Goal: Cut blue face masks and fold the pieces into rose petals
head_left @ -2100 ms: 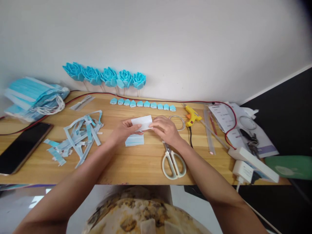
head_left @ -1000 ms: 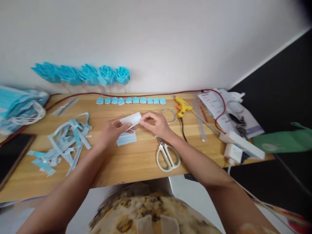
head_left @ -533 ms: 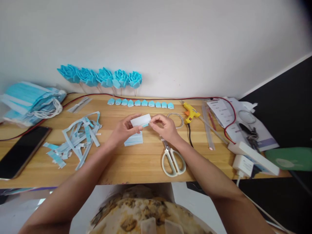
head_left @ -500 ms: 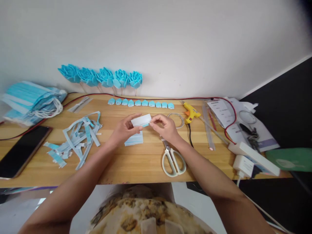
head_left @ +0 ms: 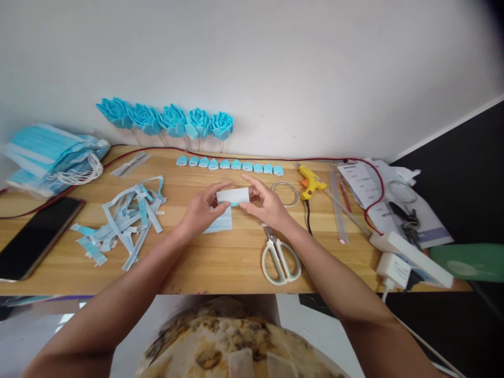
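Observation:
My left hand (head_left: 202,208) and my right hand (head_left: 264,205) meet above the middle of the wooden desk (head_left: 220,262). Between their fingertips they pinch a small folded white piece of mask fabric (head_left: 233,195), one hand at each end. Under my left hand lies a pale blue cut mask piece (head_left: 220,224) flat on the desk. Past the hands, a row of several small blue folded petals (head_left: 230,165) runs along the desk.
White-handled scissors (head_left: 280,258) lie just right of my right wrist. A yellow glue gun (head_left: 311,185), glue sticks, papers and a power strip (head_left: 409,252) fill the right. Blue mask scraps (head_left: 126,218), a phone (head_left: 37,236) and stacked masks (head_left: 51,157) sit left. Blue fabric roses (head_left: 169,118) lean on the wall.
The white piece has been folded narrower and is now held level between both hands, which shifted slightly right. The camera swung left and back.

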Demonstrator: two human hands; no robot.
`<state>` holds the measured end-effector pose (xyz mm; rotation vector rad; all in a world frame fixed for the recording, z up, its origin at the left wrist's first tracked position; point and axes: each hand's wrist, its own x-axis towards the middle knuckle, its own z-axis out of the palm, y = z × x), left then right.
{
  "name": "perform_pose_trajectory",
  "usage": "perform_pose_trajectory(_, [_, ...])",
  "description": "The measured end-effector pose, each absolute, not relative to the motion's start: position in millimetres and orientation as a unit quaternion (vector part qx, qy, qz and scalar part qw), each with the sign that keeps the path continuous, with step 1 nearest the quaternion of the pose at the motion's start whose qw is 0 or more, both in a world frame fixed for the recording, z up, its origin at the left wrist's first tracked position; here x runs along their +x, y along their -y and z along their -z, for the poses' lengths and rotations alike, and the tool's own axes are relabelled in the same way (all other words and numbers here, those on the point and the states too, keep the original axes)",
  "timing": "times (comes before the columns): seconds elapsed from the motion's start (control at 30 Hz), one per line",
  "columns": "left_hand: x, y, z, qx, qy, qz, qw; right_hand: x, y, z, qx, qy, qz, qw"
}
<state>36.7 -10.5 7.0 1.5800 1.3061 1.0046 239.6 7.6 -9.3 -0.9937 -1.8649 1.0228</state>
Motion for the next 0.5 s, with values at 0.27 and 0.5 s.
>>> perform_pose_trajectory(0.27, [38.0,8.1,-1.5,0.542,-0.432,-0.491,0.528,235.5,-1.9,5.1,-0.428,0.742,-0.362,0.368])
perform_pose_trajectory(0.5, [39.8,9.2,-6.9,0.548,-0.458,-0.409,0.568,234.5,-0.9,8.4,-0.412,0.729,-0.354,0.415])
